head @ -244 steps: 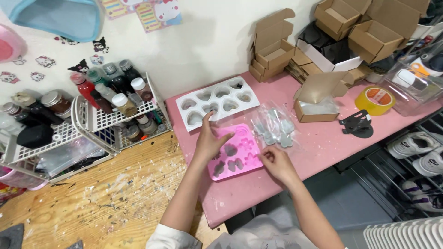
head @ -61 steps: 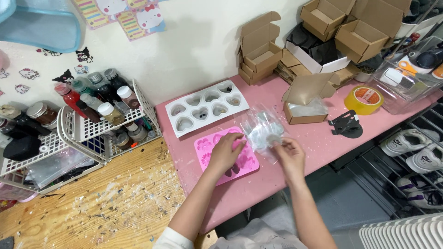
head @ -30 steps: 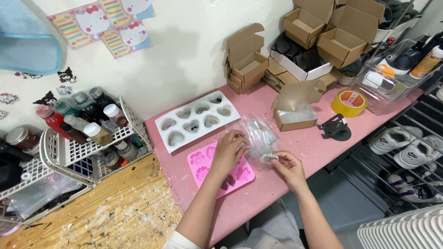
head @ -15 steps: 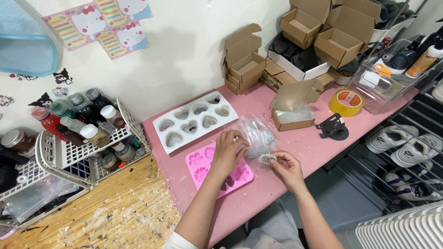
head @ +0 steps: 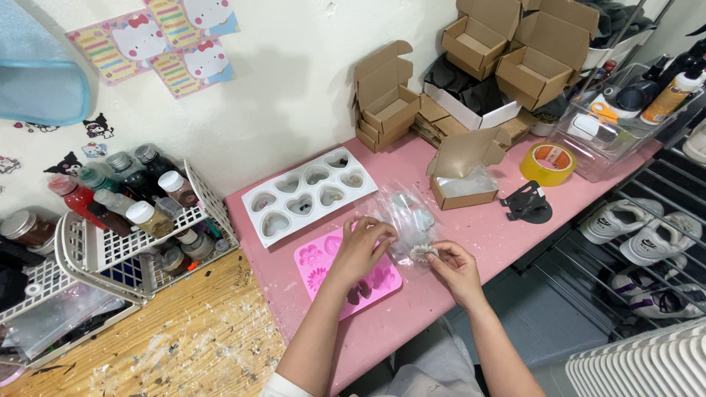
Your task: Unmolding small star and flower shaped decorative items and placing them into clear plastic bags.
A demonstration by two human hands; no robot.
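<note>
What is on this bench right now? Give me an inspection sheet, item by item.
Surface: pink table, wooden floor to its left.
Job's things: clear plastic bag; small pale piece; pink mould.
Clutter: white heart mould, open cardboard boxes, yellow tape roll, black stand.
Grippers: left hand touches the bag; right hand pinches the piece.
Cables: nothing seen.
Surroundings: white baskets of bottles, shoe rack, stickers on wall.

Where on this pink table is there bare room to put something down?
Bare patches on the pink table: the front edge between the right hand and the black stand, and the left strip beside the white heart mould. The back, around the cardboard boxes, is crowded.
</note>
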